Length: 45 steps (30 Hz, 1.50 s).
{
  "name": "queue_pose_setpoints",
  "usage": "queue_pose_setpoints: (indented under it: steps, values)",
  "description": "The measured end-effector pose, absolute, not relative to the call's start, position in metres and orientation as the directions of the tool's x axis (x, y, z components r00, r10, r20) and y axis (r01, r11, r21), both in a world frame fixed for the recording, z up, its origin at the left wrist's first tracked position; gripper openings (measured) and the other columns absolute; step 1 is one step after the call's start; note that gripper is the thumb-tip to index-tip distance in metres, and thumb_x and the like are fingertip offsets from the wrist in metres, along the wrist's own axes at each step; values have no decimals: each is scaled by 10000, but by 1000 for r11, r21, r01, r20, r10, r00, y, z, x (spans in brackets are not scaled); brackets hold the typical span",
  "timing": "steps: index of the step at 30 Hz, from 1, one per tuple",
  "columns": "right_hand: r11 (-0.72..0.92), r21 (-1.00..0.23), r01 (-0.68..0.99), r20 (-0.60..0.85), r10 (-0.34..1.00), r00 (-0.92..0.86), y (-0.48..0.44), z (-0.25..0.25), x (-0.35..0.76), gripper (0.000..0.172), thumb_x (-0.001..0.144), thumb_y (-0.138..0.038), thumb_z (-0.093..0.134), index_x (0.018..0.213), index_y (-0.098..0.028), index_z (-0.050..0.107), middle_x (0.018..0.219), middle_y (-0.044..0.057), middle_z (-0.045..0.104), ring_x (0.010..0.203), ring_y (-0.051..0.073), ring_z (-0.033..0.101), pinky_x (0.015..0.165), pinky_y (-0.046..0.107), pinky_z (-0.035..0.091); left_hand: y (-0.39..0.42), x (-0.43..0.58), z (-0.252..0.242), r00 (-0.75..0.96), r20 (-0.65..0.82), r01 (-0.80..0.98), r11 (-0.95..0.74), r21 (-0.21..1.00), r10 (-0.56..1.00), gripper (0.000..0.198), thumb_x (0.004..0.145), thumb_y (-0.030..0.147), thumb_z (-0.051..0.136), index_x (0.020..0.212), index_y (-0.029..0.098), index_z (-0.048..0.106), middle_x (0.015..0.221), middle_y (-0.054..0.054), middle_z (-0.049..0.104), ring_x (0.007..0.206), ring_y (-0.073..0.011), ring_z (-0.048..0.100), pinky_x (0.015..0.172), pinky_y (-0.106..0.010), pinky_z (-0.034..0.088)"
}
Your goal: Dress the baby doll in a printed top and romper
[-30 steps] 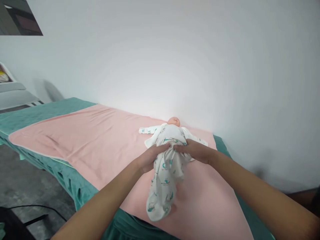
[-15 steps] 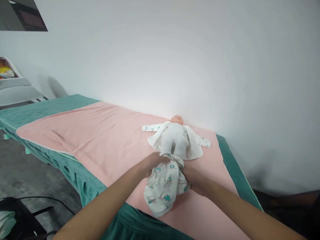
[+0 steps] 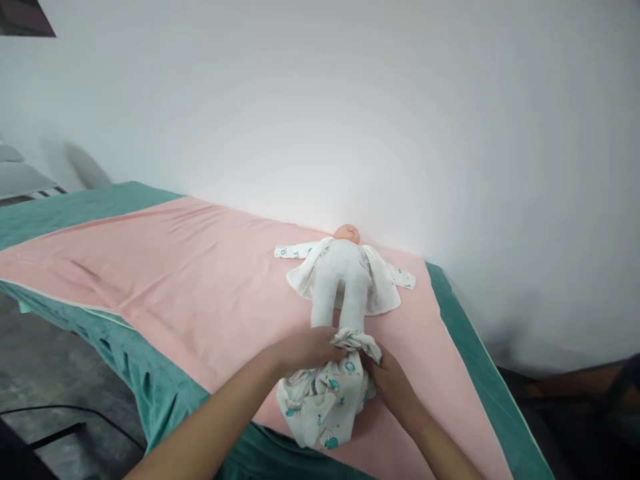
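Note:
A baby doll with a white cloth body lies on its back, head toward the wall. Its printed white shirt is spread open at the sides, with the sleeves on its arms. Around the ends of the doll's legs are white baby pants with a teal animal print, bunched at the waistband. My left hand grips the waistband from the left. On the other side, my right hand has its fingers closed on the same band. The doll's feet are hidden in the cloth.
A pink sheet lies over the green bed cover, which hangs down at the front. A pale wall rises behind the bed. A black cable runs above the grey floor at lower left.
Both my hands have drawn the pants' waistband toward me, down the doll's legs, so more of the white legs shows. The camera view has turned slightly right.

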State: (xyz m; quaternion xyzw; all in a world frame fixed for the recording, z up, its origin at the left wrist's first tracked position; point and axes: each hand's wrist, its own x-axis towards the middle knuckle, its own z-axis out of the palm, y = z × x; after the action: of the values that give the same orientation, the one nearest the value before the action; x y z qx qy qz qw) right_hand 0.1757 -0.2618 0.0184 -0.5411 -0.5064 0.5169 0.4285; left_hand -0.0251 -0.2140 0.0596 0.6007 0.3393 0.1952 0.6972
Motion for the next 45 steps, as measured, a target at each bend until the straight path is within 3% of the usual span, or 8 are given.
queue_pose_setpoints:
  steps: [5, 12, 19, 26, 30, 34, 40, 45]
  values:
    - [-191, -980, -52, -184, 977, -110, -263, 6, 187, 338, 736, -402, 700, 1042, -263, 660, 980, 53, 689, 880, 265, 625, 786, 383, 488, -205, -29, 66, 742, -345, 104, 409, 906, 574, 351, 777, 444, 669, 1075, 260, 660, 994, -27, 680, 882, -211, 618, 735, -293, 470]
    - [-162, -975, 150, -155, 986, 54, -194, 18, 224, 228, 722, -368, 662, 898, -230, 619, 779, 4, 621, 767, 207, 569, 660, 302, 447, -155, -4, 72, 745, -242, -120, 482, 868, 621, 350, 711, 390, 749, 982, 177, 691, 929, -69, 680, 808, -200, 631, 718, -299, 483]
    - [-53, -972, 228, -3, 977, 215, -136, 15, 233, 316, 751, -431, 616, 1000, -235, 612, 869, 10, 642, 791, 197, 560, 668, 301, 451, -101, 28, 77, 544, -124, 19, 135, 991, 830, 297, 745, 385, 687, 972, 194, 686, 959, -60, 695, 888, -248, 633, 736, -338, 482]
    - [64, -976, 207, 156, 870, 468, -109, 17, 214, 220, 780, -379, 581, 920, -213, 616, 822, -9, 636, 726, 163, 536, 644, 282, 423, -89, 38, 77, 403, 131, 168, -214, 962, 906, 239, 766, 386, 649, 891, 182, 647, 855, -19, 654, 833, -204, 581, 705, -294, 411]
    - [180, -907, 380, 347, 831, 435, -115, 13, 200, 197, 800, -294, 548, 963, -207, 616, 977, 29, 643, 914, 195, 562, 797, 324, 438, -88, 15, 55, 492, 116, -164, -39, 986, 863, 300, 727, 338, 719, 982, 192, 662, 937, -20, 655, 871, -180, 582, 750, -273, 422]
    - [337, -757, 559, 530, 818, 224, -124, 27, 188, 210, 788, -246, 593, 995, -220, 615, 1059, 46, 619, 1011, 208, 552, 887, 336, 417, -83, 0, 31, 468, 119, -507, 156, 848, 876, 309, 680, 242, 761, 969, 165, 678, 905, -36, 664, 813, -159, 600, 736, -259, 440]
    - [315, -759, 570, 161, 939, -305, -111, 87, 172, 206, 821, -311, 604, 1008, -233, 642, 903, -4, 666, 834, 177, 587, 745, 283, 419, -83, 5, 21, 398, 155, -648, 157, 745, 904, 265, 718, 259, 726, 947, 134, 684, 822, -54, 664, 725, -150, 598, 678, -250, 434]
    - [142, -864, 483, -34, 941, -337, -97, 95, 169, 193, 748, -379, 666, 738, -191, 624, 649, -44, 570, 613, 122, 487, 559, 244, 336, -84, 5, 18, 399, 128, -643, 178, 745, 908, 237, 730, 304, 734, 888, 143, 661, 730, -19, 627, 646, -119, 567, 615, -222, 414]
